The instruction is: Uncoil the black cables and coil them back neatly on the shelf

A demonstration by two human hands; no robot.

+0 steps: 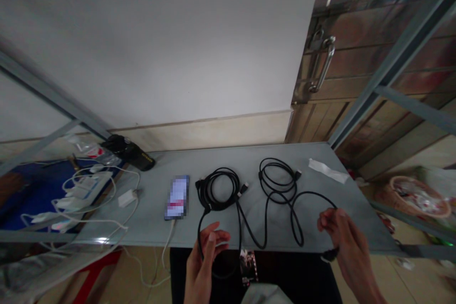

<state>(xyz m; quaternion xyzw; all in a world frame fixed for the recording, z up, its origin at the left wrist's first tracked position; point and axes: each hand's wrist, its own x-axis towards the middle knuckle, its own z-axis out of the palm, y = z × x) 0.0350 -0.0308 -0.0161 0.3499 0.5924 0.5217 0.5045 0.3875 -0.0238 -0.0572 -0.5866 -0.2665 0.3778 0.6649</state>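
Note:
Two black cables lie on a grey table [228, 156]. The left cable [218, 189] is coiled, and a loose loop of it runs off the front edge into my left hand [204, 260], whose fingers are pinched on it. The right cable [280, 181] is partly coiled, its free length curving to my right hand [345, 242]. That hand is closed on the strand near the table's front right edge.
A phone [177, 197] lies face up left of the cables, a white lead plugged into it. White chargers and cords on a power strip [83, 190] crowd the far left. A black object [130, 151] sits at the back left and a white packet [327, 170] at the back right.

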